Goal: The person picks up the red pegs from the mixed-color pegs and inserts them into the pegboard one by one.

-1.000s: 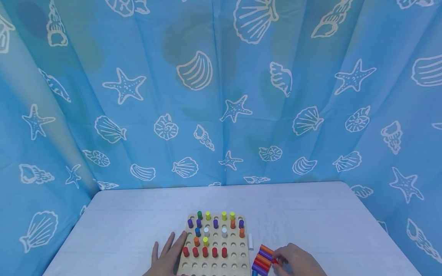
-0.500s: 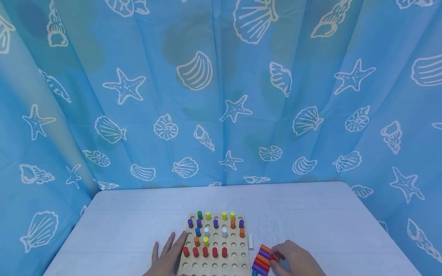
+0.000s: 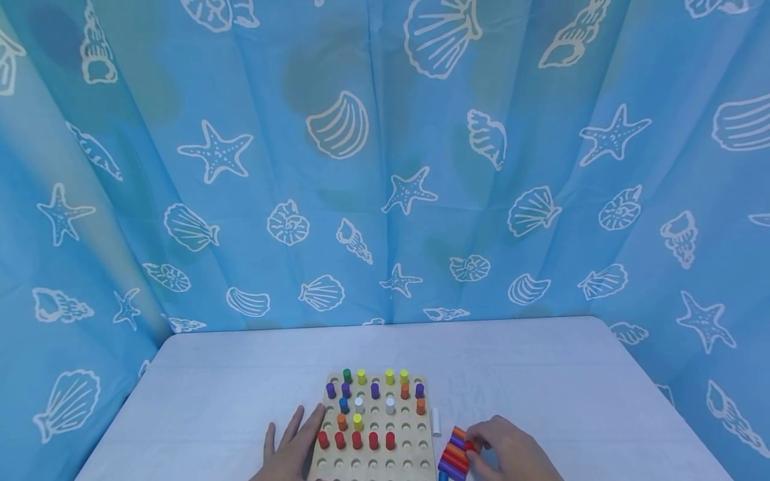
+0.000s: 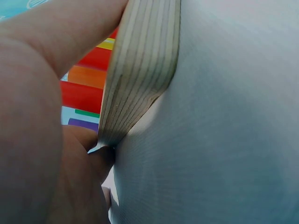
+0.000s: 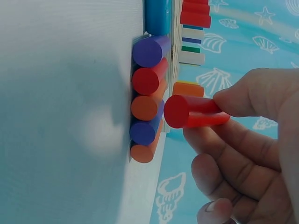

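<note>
A wooden pegboard [image 3: 390,443] stands on the table with several coloured pegs upright in its holes, among them a row of red pegs [image 3: 357,440]. My left hand [image 3: 289,449] lies at the board's left edge with fingers spread and straight. From the left wrist, the board's layered side [image 4: 142,65] shows between thumb and fingers. My right hand [image 3: 511,449] pinches a red peg [image 5: 196,112] between thumb and fingers, raised off the table. Just beside it lies a row of loose orange, purple and red pegs [image 3: 455,456].
A white peg [image 3: 436,422] lies along the board's right edge. A blue peg [image 3: 443,475] lies at the near end of the loose row. Behind the white table [image 3: 240,374] hangs a blue curtain [image 3: 385,200] with shell and starfish prints.
My right hand has moved slightly left with the red peg, closer to the loose pegs. My left hand and the pegs in the board stay where they were.
</note>
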{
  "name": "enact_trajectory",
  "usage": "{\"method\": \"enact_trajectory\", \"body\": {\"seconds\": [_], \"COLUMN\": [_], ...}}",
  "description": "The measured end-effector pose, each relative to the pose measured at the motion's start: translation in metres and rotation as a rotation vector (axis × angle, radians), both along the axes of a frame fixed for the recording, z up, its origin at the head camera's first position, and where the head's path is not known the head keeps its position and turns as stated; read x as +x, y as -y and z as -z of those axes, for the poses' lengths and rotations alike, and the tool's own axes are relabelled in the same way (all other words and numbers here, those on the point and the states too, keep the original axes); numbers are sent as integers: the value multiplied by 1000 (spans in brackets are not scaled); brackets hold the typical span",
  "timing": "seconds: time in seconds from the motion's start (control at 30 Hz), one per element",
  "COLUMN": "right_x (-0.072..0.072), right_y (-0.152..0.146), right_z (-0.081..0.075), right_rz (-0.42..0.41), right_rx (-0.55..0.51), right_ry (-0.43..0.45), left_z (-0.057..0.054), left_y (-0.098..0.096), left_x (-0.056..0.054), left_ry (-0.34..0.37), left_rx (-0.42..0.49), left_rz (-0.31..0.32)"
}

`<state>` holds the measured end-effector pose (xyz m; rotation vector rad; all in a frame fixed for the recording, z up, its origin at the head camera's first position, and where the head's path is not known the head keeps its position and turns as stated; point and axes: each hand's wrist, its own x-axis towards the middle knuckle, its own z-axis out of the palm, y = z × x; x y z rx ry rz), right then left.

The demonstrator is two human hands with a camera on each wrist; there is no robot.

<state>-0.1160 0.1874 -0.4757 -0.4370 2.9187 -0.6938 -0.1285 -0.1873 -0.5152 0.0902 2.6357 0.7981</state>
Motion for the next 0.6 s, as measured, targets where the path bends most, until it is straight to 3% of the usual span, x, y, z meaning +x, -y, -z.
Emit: {"method": "enact_trajectory", "body": {"seconds": [0.27,0.6], "right_x": [1,-1], "right_y": [5,12], "right_z": [-1,-3], "right_rz": [17,37], "right_rx": [-11,-38], "right_ry": [-31,11], "left_z": [1,2], "left_y": [0,-1], "left_x": [-1,0], "left_ry": [0,-7], "left_rx": [6,12], "left_rz": [-14,-16]}}
